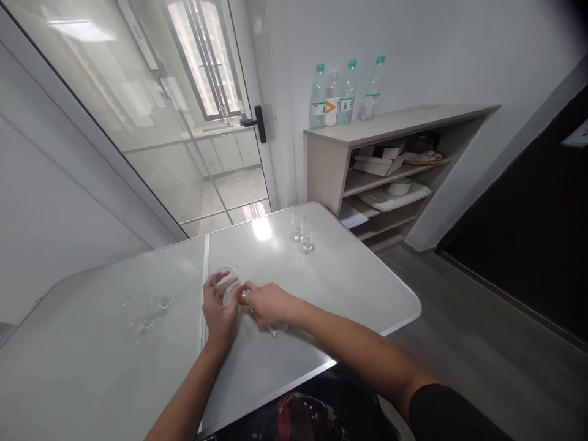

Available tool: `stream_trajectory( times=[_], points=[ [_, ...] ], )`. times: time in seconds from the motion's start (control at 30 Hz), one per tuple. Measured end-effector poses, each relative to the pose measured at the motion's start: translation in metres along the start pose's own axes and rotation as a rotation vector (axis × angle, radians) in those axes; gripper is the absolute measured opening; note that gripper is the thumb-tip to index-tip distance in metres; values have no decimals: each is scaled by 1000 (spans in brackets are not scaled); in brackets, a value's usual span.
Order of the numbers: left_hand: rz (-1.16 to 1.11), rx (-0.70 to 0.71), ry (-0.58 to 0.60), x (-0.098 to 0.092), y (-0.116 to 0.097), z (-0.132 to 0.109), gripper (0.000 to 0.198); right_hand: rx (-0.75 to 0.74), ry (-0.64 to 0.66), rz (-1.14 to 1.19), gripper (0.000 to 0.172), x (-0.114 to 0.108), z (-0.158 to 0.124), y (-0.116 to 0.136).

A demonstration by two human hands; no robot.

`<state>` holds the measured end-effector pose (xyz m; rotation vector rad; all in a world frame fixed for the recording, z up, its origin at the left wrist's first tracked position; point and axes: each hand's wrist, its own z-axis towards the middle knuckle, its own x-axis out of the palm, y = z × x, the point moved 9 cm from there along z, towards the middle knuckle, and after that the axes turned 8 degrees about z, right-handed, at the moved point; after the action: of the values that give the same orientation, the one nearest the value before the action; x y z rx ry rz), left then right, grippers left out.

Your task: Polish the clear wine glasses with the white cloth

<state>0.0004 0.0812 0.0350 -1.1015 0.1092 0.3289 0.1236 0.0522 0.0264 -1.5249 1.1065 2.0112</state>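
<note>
My left hand (220, 304) is wrapped around the bowl of a clear stemmed glass (226, 278), held tilted above the table. The fingers of my right hand (271, 302) are closed at the glass's lower end, near its stem and foot. Beneath my right hand a bit of white cloth or tissue (280, 331) sticks out; most of it is hidden. Two small clear stemmed glasses (309, 246) stand close together farther back on the right. On the left half of the table are more clear glasses (149, 318), whose outlines are faint.
A pale glossy table (358, 294) with a metal seam spans the front. Behind its right end, a wooden shelf unit (324, 165) carries several plastic bottles (348, 101) on top, with boxes, a tray (404, 197) and a bowl inside. A glass door (215, 165) stands behind.
</note>
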Motion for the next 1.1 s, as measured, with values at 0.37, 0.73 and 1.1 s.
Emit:
stream_trajectory(
  times=[0.37,0.73,1.1],
  points=[
    [7,-55,199,27,27,-1,67,161,65,-57,37,9,-2,-6],
    [108,-67,183,22,39,2,43,652,-26,20,68,-4,-16,-94],
    [166,-138,250,27,46,0,43,834,-127,93,63,-17,-28,-160]
  ],
)
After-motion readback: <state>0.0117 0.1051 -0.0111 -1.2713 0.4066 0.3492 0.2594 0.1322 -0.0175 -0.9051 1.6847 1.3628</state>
